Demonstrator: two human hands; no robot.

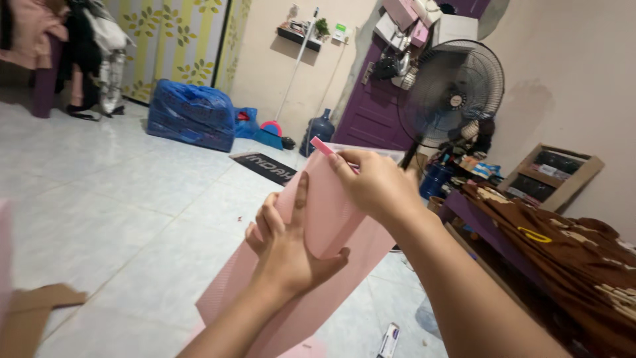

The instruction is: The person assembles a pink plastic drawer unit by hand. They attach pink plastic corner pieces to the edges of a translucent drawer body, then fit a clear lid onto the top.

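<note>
Both hands on a pink sheet held up over a tiled floor.

Left hand (285,248) pressed flat against the pink sheet (328,219), fingers (265,222) close together along its left edge, thumb (331,260) splayed out and hooked round the bent-over part. Right hand (374,185) at the top edge, fingers curled and pinching the folded rim. Sheet bent into a curve between the two grips, lower part hanging below the left wrist. Beyond the right fingertips, a standing fan (450,93) and a purple door (371,113); far beyond the left fingers, a blue bag (192,113) on the tiled floor (112,199). Brown cloth (570,245) well off to the right of the right forearm.
</note>
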